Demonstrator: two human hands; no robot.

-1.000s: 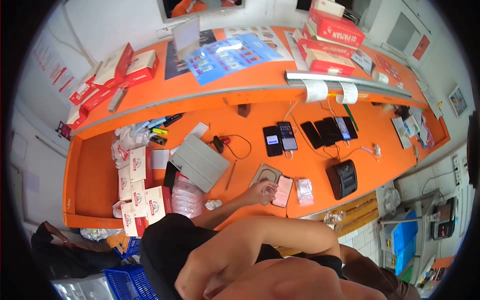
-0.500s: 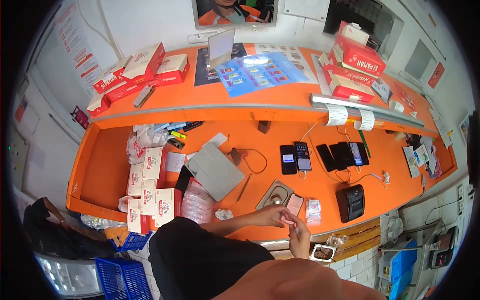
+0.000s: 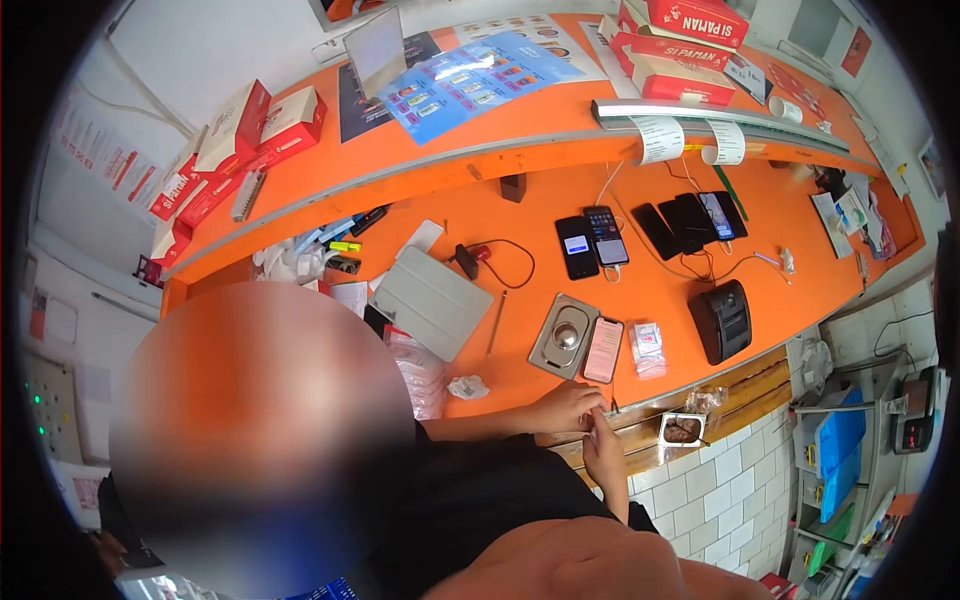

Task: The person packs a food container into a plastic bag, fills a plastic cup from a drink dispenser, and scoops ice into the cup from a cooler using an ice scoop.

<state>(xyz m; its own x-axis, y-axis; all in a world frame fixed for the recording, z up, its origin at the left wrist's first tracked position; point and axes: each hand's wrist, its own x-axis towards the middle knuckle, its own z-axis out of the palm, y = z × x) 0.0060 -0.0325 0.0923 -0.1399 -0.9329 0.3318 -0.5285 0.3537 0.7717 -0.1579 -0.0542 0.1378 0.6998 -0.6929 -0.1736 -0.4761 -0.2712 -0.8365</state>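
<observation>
My left hand point(image 3: 566, 407) and my right hand point(image 3: 604, 456) meet just off the counter's front edge, fingers closed and touching each other. Whatever may be between the fingertips is hidden or too small to name. Just beyond them lies a phone point(image 3: 604, 350) with a lit, pale screen. Beside that phone is a shallow metal tray point(image 3: 546, 358) bearing a round shiny metal piece point(image 3: 566, 336). A clear plastic packet point(image 3: 648, 348) lies to the right of the phone. Below and right of my hands, an open white container with dark contents point(image 3: 683, 430) stands on a wooden bench point(image 3: 640, 425).
A black boxy device point(image 3: 720, 322) stands at the counter's right. Several phones with cables lie behind, near a dark phone point(image 3: 577, 248). A grey tablet case point(image 3: 432, 302) and crumpled tissue point(image 3: 467, 387) lie left. Red boxes point(image 3: 685, 55) top the shelf. A large blurred patch point(image 3: 260, 400) covers the lower left.
My view has turned and shifted. My hands have drawn back from above the phone to the counter's edge, and the pinkish bit at my fingertips no longer shows. The blurred patch has appeared.
</observation>
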